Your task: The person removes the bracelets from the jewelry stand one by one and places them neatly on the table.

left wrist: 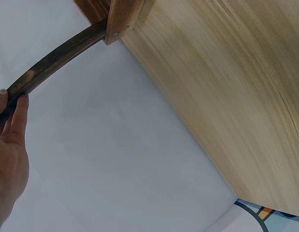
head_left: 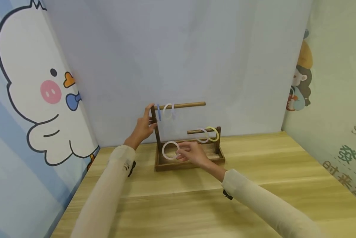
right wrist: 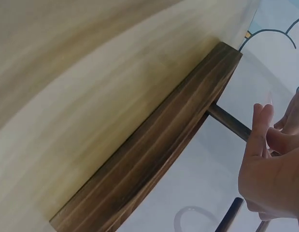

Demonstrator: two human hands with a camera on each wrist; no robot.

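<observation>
My left hand [head_left: 143,127] grips the tall post [head_left: 156,132] of a dark wooden rack near its top; in the left wrist view, thumb and fingers lie on either side of the post [left wrist: 57,58]. In front of the rack, my right hand [head_left: 194,153] pinches a pale ring [head_left: 163,151] by its right side. On the upper bar [head_left: 191,104] hang a blue ring [head_left: 159,114], a white ring [head_left: 164,109] and a lilac ring [head_left: 173,112]. The shorter lower bar [head_left: 192,132] carries a pale lilac ring [head_left: 207,135] and a yellow ring [head_left: 218,134].
The rack's shallow tray base [head_left: 190,165] stands on a light wooden table [head_left: 172,205], close to the grey back curtain [head_left: 240,66]. Printed cartoon panels flank it, with a white bird [head_left: 26,59] at the left.
</observation>
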